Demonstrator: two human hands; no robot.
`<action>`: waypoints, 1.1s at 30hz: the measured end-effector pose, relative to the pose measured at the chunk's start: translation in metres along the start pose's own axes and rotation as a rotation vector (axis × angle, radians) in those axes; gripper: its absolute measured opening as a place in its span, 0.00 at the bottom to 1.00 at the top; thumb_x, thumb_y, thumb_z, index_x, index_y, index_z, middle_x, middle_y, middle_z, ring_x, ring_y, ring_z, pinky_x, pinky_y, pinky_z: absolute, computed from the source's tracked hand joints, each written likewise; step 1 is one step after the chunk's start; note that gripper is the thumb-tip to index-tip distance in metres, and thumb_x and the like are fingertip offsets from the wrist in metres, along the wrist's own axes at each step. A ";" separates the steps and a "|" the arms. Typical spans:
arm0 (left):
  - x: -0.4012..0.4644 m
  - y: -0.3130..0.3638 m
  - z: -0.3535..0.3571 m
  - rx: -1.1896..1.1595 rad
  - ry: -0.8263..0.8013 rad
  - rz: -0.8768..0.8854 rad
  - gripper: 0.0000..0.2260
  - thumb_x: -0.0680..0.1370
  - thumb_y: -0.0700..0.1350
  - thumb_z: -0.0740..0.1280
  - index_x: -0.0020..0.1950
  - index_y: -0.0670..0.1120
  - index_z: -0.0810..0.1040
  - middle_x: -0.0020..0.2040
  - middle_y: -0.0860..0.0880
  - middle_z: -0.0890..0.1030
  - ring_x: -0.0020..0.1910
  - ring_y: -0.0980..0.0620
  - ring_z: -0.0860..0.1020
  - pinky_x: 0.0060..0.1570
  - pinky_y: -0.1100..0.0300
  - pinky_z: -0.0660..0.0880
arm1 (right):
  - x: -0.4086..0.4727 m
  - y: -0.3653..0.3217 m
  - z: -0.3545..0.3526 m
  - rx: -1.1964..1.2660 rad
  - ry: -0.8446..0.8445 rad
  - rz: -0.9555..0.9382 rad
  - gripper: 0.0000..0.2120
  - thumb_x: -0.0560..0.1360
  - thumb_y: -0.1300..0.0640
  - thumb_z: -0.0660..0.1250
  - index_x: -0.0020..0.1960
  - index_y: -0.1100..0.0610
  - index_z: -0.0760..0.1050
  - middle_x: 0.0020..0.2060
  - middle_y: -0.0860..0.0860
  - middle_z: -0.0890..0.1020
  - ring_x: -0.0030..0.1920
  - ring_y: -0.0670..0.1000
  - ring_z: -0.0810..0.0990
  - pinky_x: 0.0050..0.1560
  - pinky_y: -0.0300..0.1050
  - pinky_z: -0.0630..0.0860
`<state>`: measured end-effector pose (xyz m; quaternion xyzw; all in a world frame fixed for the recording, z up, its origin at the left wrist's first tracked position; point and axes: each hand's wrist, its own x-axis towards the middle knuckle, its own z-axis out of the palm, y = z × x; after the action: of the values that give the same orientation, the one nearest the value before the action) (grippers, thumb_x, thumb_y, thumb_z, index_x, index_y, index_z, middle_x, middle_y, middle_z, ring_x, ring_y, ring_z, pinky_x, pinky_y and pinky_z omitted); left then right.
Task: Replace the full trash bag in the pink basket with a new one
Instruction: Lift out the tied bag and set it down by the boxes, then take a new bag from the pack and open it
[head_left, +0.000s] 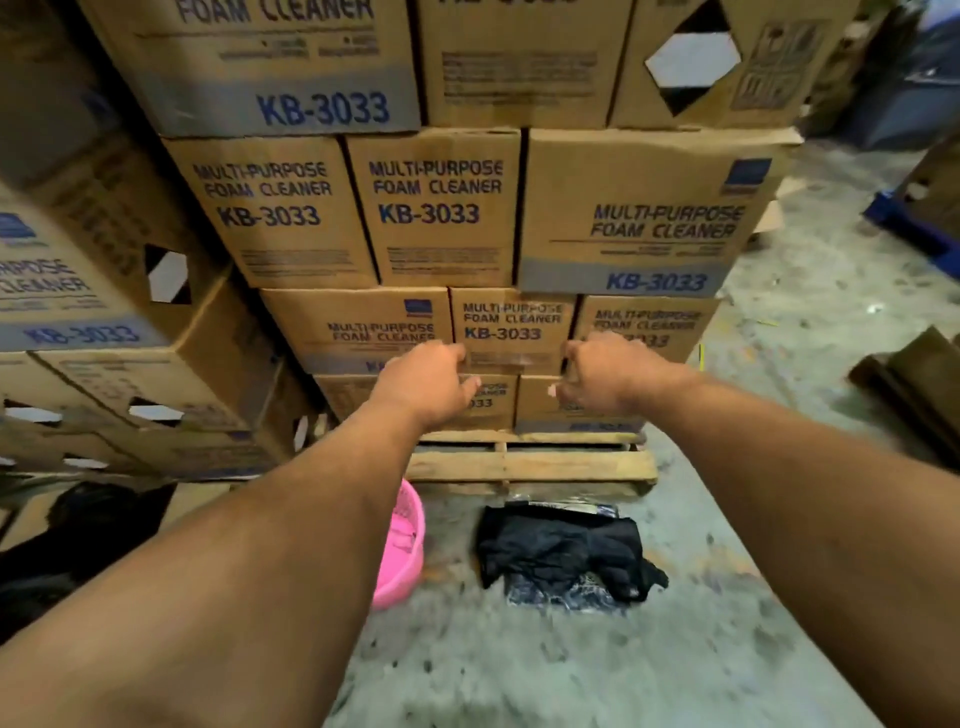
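Pink basket (402, 545) below; left hand (426, 382), right hand (602, 376) outstretched, curled.

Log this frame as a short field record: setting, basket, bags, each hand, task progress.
setting: concrete floor beside stacked cardboard boxes on a wooden pallet
basket: pink basket on the floor, partly hidden by the left arm
bags: black bags heaped on the floor right of the basket
left hand: raised, fingers curled, nothing visibly held
right hand: same
progress: unclear

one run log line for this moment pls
left hand: curled, holds nothing seen | right hand: same | pink basket: floor, part hidden by left arm | black bags: heaped on floor right of basket
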<state>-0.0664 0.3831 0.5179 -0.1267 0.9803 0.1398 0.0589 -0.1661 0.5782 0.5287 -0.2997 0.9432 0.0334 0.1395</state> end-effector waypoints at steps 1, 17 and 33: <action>0.006 0.009 0.009 0.004 -0.007 0.011 0.18 0.78 0.57 0.63 0.63 0.48 0.75 0.59 0.46 0.78 0.57 0.44 0.76 0.56 0.48 0.75 | 0.003 0.012 0.008 0.003 -0.012 0.002 0.30 0.75 0.37 0.61 0.69 0.54 0.69 0.64 0.56 0.74 0.64 0.59 0.72 0.64 0.56 0.69; 0.128 -0.006 0.338 -0.050 -0.210 0.107 0.18 0.79 0.56 0.63 0.65 0.50 0.75 0.63 0.45 0.76 0.59 0.43 0.76 0.57 0.49 0.75 | 0.108 0.115 0.311 0.120 -0.058 0.072 0.29 0.78 0.38 0.58 0.73 0.53 0.65 0.70 0.58 0.70 0.69 0.61 0.68 0.67 0.56 0.69; 0.207 -0.122 0.806 -0.069 -0.270 0.178 0.31 0.79 0.62 0.60 0.77 0.50 0.59 0.78 0.46 0.58 0.75 0.44 0.61 0.69 0.44 0.65 | 0.216 0.156 0.783 0.193 -0.033 0.055 0.39 0.73 0.27 0.50 0.78 0.46 0.54 0.78 0.53 0.58 0.76 0.56 0.56 0.73 0.57 0.57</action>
<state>-0.1683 0.4549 -0.3135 -0.0215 0.9654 0.1937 0.1733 -0.2343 0.7001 -0.2868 -0.2583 0.9475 -0.0487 0.1823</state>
